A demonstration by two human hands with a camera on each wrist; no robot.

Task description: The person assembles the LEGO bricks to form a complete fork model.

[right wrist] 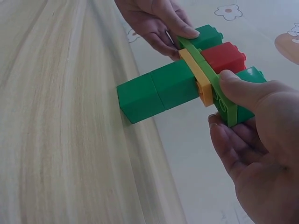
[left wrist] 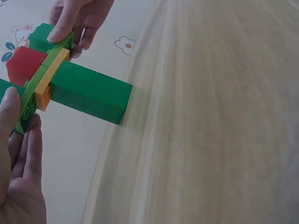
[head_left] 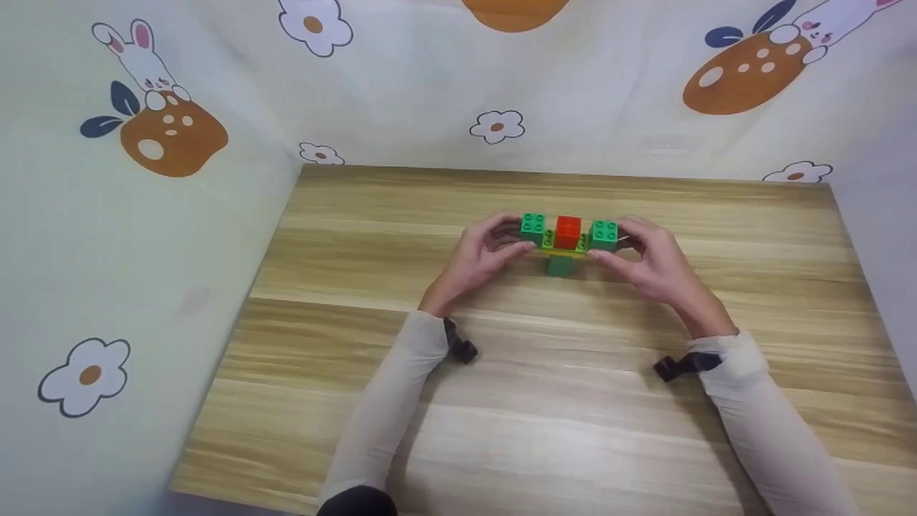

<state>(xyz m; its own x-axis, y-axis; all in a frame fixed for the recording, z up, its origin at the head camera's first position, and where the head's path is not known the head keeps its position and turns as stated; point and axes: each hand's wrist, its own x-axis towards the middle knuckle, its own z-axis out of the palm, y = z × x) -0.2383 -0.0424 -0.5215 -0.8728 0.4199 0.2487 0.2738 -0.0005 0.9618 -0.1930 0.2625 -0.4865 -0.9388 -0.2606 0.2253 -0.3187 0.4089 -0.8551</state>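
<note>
Both hands hold one toy building-brick structure between them, close over the table. Its column is two stacked green bricks (left wrist: pixel 90 90), topped by an orange-yellow plate (right wrist: pixel 196 77) and a longer light green layer (right wrist: pixel 205 70). Along the top stand a red brick (head_left: pixel 568 231) in the middle, a left green brick (head_left: pixel 532 228) and a right green brick (head_left: pixel 603 233). My left hand (head_left: pixel 481 252) pinches the left end, thumb in front and fingers behind and below. My right hand (head_left: pixel 655 261) grips the right end the same way. The column's foot points down at the tabletop.
The wood-grain table (head_left: pixel 559 401) spreads under both forearms. A pale curtain (head_left: pixel 401 86) printed with rabbits and flowers rises behind its far edge and along the left side. Black straps, a left strap (head_left: pixel 460 342) and a right strap (head_left: pixel 684 365), sit at the wrists.
</note>
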